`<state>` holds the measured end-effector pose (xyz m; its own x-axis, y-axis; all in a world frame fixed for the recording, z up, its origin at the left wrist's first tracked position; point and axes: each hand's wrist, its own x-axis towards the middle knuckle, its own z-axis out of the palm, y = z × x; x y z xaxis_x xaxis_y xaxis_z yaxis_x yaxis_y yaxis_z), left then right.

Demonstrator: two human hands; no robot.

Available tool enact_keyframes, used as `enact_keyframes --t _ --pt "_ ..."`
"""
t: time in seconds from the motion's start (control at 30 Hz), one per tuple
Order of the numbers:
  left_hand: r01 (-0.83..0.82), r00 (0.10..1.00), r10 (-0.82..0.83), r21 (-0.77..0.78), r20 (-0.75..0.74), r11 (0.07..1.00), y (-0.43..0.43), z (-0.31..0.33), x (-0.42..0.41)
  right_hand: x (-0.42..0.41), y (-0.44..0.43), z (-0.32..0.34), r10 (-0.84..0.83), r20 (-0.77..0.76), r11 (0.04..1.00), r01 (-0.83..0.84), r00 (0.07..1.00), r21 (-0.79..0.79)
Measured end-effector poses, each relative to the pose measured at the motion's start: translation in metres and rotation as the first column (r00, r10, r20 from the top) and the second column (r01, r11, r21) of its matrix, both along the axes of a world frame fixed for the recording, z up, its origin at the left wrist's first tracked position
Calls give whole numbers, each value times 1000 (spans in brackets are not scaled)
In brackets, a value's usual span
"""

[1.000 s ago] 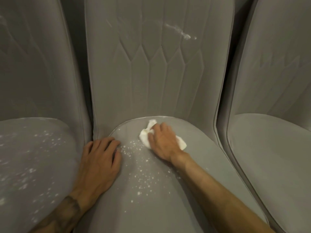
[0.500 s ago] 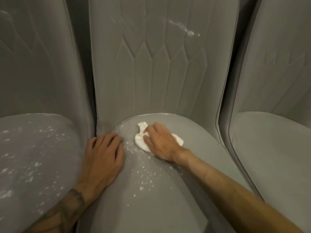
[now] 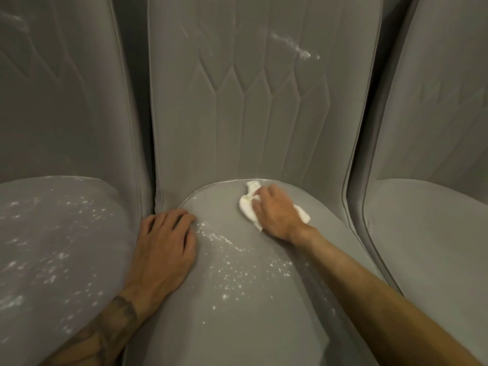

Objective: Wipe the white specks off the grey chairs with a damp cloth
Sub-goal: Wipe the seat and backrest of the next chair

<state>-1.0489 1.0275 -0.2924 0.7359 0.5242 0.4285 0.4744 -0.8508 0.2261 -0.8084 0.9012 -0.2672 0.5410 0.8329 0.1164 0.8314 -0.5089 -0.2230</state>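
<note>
Head view, the only one we have. Our right hand presses a wadded white cloth onto the back of the middle chair seat, close under the backrest. Fingers curl over the wad and clench it, so it works as a firm pad, not a loose sheet. Cloth pokes out on both sides of the hand.

Our left hand lies flat on the seat's left edge, fingers relaxed, gripping nothing, just beside the gap to the left chair seat. We read it as a brace: it takes our weight as we lean in and steadies the cushion.

White specks lie across the middle of the seat, between the hands and nearer us. The patch around the cloth looks clean. The left seat is heavily speckled, apparently not yet wiped. A white streak sits high on the backrest. The right chair shows no specks we can make out.

Judgement: early in the job, one seat partly done.
</note>
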Motion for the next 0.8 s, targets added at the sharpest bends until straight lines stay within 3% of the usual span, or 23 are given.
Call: enact_keyframes --t 0.07,0.1,0.27,0.33,0.47,0.53,0.67,0.73,0.8 --pt "-3 1000 3 3 -2 1000 1 1 -1 0 5 -1 -128 55 992 128 990 3" --pt "-4 1000 4 3 -4 1000 2 0 -1 -8 8 -4 -111 44 994 110 993 23" --pt "0 1000 0 7 -11 1000 6 -4 -2 -17 -22 -9 247 -30 968 -245 969 59" --pt "10 1000 -10 18 -10 1000 5 -5 -2 11 -37 -4 156 -17 987 -155 988 40" --pt "-2 1000 2 20 -6 1000 5 -3 0 34 -44 -2 -214 50 977 215 975 1" --pt "-1 1000 1 17 -3 1000 5 -4 0 15 -39 -6 -172 64 985 171 983 17" --pt "9 1000 -9 18 -3 1000 7 -6 -1 -17 -72 -10 150 -50 986 -146 987 84" --pt "13 1000 -13 11 -2 1000 7 -7 -1 3 -92 -4 106 -55 993 -103 993 60" --pt "22 1000 -22 -11 8 1000 7 -6 -1 25 -106 3 -131 -107 991 134 986 17"
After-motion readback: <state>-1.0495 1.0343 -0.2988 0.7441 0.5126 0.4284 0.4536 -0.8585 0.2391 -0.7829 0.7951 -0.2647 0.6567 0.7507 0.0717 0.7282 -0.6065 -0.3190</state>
